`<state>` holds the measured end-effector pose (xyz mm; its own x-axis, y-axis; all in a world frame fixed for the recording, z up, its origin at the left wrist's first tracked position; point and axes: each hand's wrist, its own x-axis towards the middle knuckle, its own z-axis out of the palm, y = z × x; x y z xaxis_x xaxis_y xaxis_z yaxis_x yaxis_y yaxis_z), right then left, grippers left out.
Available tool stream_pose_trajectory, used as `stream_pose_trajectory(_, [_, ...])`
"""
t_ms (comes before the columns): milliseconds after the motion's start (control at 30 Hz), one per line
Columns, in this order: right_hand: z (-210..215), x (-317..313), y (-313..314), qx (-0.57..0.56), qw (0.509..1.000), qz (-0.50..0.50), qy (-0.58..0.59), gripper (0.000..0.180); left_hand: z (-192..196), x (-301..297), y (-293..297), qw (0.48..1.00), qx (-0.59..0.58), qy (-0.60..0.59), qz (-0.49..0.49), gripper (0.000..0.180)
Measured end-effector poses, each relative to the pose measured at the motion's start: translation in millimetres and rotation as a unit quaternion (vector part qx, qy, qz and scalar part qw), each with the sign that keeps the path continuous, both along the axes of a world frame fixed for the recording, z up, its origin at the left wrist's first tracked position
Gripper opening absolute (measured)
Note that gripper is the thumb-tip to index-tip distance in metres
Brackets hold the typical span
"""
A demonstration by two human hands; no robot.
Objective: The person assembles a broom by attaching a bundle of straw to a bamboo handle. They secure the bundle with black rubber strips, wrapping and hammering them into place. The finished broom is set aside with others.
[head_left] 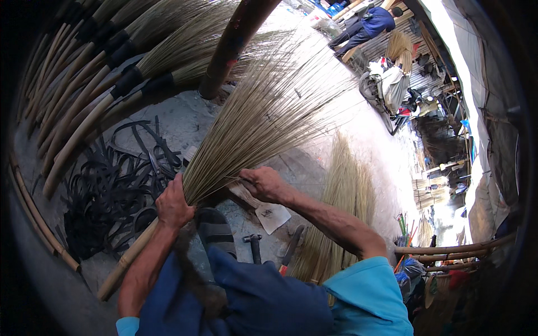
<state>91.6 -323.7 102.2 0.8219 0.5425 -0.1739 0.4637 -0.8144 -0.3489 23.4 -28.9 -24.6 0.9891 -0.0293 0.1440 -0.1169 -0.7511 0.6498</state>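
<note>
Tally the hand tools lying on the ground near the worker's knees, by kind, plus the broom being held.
Broom in the hands: 1, left hand gripping its neck, right hand at the bristle base
Flat-bladed knife: 1
Hammer: 1
Red-handled tool: 1, kind unclear
Total: 4

Broom-making workshop: finished brooms stacked, straw bundles (outdoors, concrete floor).
</note>
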Motion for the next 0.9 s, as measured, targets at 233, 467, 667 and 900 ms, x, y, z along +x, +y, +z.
stream_pose_trajectory(233, [34.4, -21.6, 1.4, 0.11, 0.994, 0.029, 0.009, 0.023, 4.8, 1.7, 3.8, 0.999, -0.005, 0.037, -0.005, 0.101])
stream_pose_trajectory(467, [39.0, -8.5, 38.9, 0.377, 0.88, -0.072, 0.278, 0.034, 9.7, 3.1, 5.5, 0.998, -0.007, 0.068, -0.004, 0.102])
stream_pose_trajectory(667, [-3.5, 1.7, 64.9, 0.589, 0.675, -0.232, 0.379, 0.037, 7.0, 6.3, 6.8, 0.997, -0.021, 0.068, -0.008, 0.103])
stream_pose_trajectory(900, [-48.2, -8.2, 84.4, 0.746, 0.444, -0.344, 0.358, 0.033, 3.8, 4.6, 4.9, 0.999, -0.019, 0.048, -0.014, 0.102])
